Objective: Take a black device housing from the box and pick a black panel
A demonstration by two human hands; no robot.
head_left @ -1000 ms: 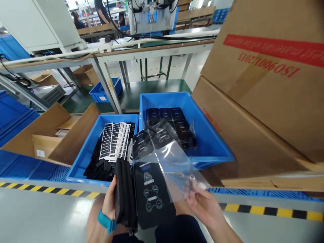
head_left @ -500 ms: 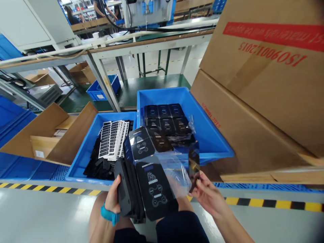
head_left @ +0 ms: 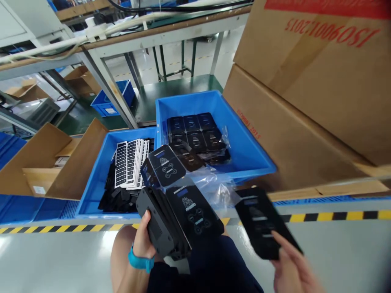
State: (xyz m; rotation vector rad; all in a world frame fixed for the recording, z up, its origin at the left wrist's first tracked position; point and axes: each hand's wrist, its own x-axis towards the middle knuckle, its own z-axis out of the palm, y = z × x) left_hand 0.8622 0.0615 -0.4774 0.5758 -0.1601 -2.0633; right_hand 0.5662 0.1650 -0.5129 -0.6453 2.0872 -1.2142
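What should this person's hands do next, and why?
Probably the right hand should lay its black card on the black stack in the left hand. The blurred card looks like the same kind of flat black piece, and the stack is already gathered there.

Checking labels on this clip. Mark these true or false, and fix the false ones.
1. The left hand grips a stack of black printed cards. True.
2. The teal wristband is on the right wrist. False: it is on the left wrist.
3. The right hand holds a single black card. True.
4. The white label sheets lie in the far blue bin. False: they lie in the nearer left blue bin; the far bin holds bagged black cards.
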